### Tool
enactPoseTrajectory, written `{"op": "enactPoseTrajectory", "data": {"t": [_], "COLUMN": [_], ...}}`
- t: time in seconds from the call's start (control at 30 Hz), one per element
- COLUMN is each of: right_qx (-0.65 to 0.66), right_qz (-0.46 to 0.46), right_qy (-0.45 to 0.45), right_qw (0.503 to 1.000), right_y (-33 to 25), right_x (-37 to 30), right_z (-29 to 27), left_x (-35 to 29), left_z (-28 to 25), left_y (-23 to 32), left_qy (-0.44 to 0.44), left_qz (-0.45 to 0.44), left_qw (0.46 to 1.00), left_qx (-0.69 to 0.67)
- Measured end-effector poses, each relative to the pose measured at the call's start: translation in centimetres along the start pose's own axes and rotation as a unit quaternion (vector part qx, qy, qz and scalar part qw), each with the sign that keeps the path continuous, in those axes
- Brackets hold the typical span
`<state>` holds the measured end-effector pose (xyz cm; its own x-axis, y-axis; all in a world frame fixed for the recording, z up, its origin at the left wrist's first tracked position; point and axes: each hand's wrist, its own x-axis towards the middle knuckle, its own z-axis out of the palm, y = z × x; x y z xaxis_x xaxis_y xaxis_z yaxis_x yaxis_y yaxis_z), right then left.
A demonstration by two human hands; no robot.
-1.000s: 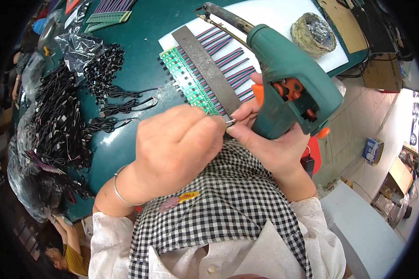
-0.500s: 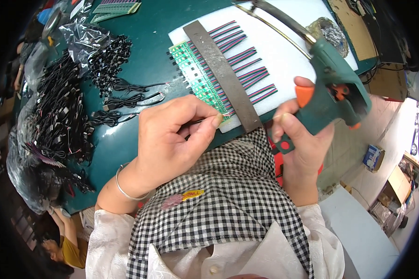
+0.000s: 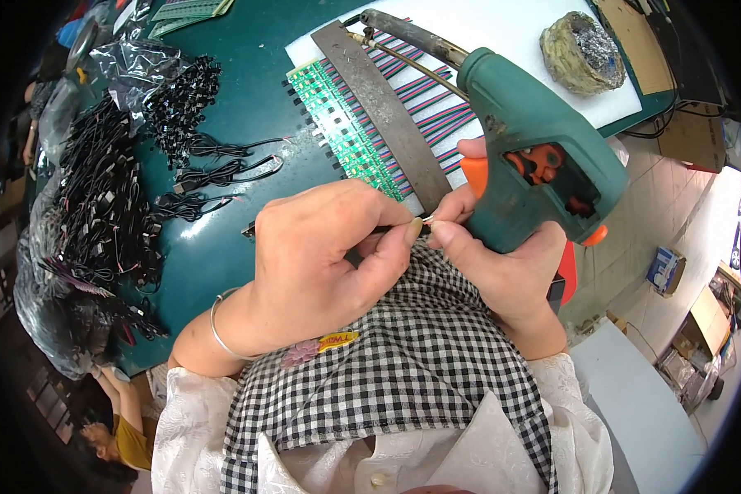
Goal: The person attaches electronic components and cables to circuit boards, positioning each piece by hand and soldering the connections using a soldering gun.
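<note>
My left hand point(image 3: 333, 251), a bangle at its wrist, is closed in a pinch on thin wire ends point(image 3: 427, 220). My right hand point(image 3: 502, 263) grips a green soldering gun point(image 3: 543, 136) with an orange trigger, while its thumb and forefinger touch the same wire ends. The gun's metal tip end point(image 3: 356, 34) hangs over a flat metal bar point(image 3: 383, 107). Under that bar lies a row of green circuit boards point(image 3: 342, 123), with coloured ribbon wires point(image 3: 440, 119) running out on the far side. A small dark end point(image 3: 249, 231) pokes out left of my left hand.
White foam point(image 3: 502, 25) lies beneath the boards, with a round solder-wick-like silvery pot point(image 3: 582, 53) on it. Separate black cables point(image 3: 218, 173) and a large heap of cables point(image 3: 107, 189) lie on the green table point(image 3: 263, 90). Another person point(image 3: 115, 436) sits at lower left.
My left hand has moved right and slightly down, off the boards' near end, with the wire ends. My right hand has brought the soldering gun left, and its fingers now meet the wires.
</note>
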<state>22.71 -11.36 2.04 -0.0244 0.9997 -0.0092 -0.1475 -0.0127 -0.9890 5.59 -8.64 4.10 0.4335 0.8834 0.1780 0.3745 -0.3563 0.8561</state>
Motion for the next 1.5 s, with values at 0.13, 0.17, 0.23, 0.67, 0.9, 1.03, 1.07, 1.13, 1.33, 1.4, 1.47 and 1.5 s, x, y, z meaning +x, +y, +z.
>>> {"op": "enactPoseTrajectory", "data": {"t": [0.13,0.17,0.23,0.67,0.9,1.03,1.07,1.13,1.33,1.4,1.47,1.5], "right_qx": [-0.038,-0.037,-0.236,0.009,-0.054,-0.059,-0.057,-0.055,-0.045,-0.056,-0.070,-0.083], "right_qz": [-0.008,-0.006,-0.028,0.072,0.134,0.147,0.145,0.144,0.155,0.137,0.136,0.135], "right_qy": [-0.033,-0.032,-0.040,0.146,0.135,0.113,0.118,0.122,0.079,0.082,0.070,0.059], "right_qw": [0.999,0.999,0.970,0.987,0.980,0.981,0.981,0.981,0.984,0.986,0.986,0.986], "right_y": [0.0,0.1,0.1,-1.1,-0.9,-1.0,-0.9,-0.9,-0.7,-0.7,-0.6,-0.6], "right_x": [-0.4,-0.5,-1.0,-7.1,-8.3,-8.1,-8.1,-8.0,-8.1,-8.0,-8.2,-8.3], "right_z": [0.0,-0.1,-0.6,-4.8,-5.7,-5.8,-5.6,-5.6,-6.1,-5.9,-6.2,-6.3], "left_x": [0.0,0.0,0.1,1.8,2.0,2.3,2.4,2.5,2.9,2.9,2.8,2.8], "left_z": [-0.2,-0.3,-1.1,-0.9,-0.7,-1.3,-1.3,-1.4,-1.6,-1.6,-1.6,-1.6], "left_y": [0.2,-0.1,-1.1,-4.3,-4.3,-4.7,-4.7,-4.6,-4.5,-4.6,-4.9,-4.8], "left_qy": [-0.008,-0.010,-0.001,-0.060,-0.065,-0.096,-0.108,-0.114,-0.117,-0.123,-0.132,-0.132], "left_qz": [-0.042,-0.044,-0.083,-0.120,-0.119,-0.150,-0.162,-0.161,-0.183,-0.184,-0.163,-0.164], "left_qw": [0.999,0.999,0.996,0.983,0.978,0.977,0.977,0.976,0.972,0.971,0.975,0.975], "left_qx": [0.000,-0.001,0.040,0.127,0.161,0.114,0.090,0.090,0.087,0.093,0.078,0.077]}}
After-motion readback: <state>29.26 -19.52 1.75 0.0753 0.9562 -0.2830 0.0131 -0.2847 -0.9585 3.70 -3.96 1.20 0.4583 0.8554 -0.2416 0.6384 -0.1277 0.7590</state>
